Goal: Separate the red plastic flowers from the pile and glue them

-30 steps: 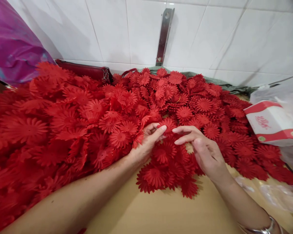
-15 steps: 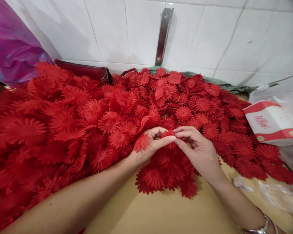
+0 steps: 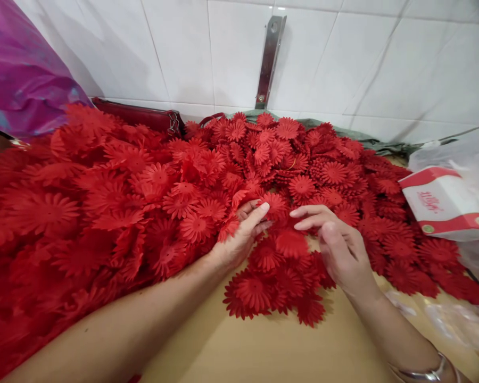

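Observation:
My left hand [image 3: 241,234] is curled at the edge of the loose red flower pile, thumb stretched over the fingers. A red artificial flower [image 3: 228,229] shows at the back of its grip; the part inside the hand is hidden. My right hand [image 3: 343,244] hovers to the right, fingers apart, with nothing in them. Between the hands, a flat red flower piece [image 3: 291,243], slightly blurred, is above or on a small heap of red flowers [image 3: 255,290]. The heap rests on the tan tabletop [image 3: 239,351].
Large loose red flowers [image 3: 43,213] cover the left side. Stacked darker flowers [image 3: 399,247] spread along the right. Behind are a dark red pouch [image 3: 139,116], a purple bag [image 3: 19,69] and a tiled wall with a metal bracket [image 3: 269,64]. A red-and-white box [image 3: 443,202] stands right.
My hands, which met at a small red flower piece, have come apart. The right hand has opened and drawn right. A flat flower piece now shows over the small heap.

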